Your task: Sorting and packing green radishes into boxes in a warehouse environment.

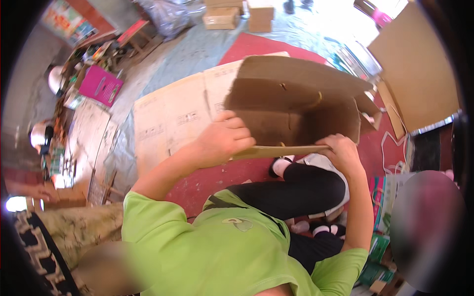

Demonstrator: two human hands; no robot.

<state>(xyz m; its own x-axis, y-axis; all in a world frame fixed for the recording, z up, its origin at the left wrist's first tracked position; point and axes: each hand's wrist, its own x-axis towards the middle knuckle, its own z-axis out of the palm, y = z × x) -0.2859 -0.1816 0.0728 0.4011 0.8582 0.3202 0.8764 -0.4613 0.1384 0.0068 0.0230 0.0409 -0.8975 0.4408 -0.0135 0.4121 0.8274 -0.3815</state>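
Note:
An open brown cardboard box (pixel 296 128) lies before me, its hollow inside facing up toward me. At the near left corner of the box my left hand (pixel 224 140) is closed, fingers curled over the cardboard edge. My right hand (pixel 340 152) grips the near rim toward its right end, thumb and fingers on either side of the edge. The far wall of the box stands raised, with small slots and a yellowish loop on it. Beneath and to the left lies a large flat sheet of pale cardboard (pixel 170 118) with printed marks.
Red flooring (pixel 212 185) and blue sheeting (pixel 182 69) spread around. A large cardboard panel (pixel 414 69) leans at the right, above a white cord (pixel 384 148). Small boxes (pixel 220 18) stand at the back. Another person's hand (pixel 37 191) shows at the far left; a blurred person is at the right.

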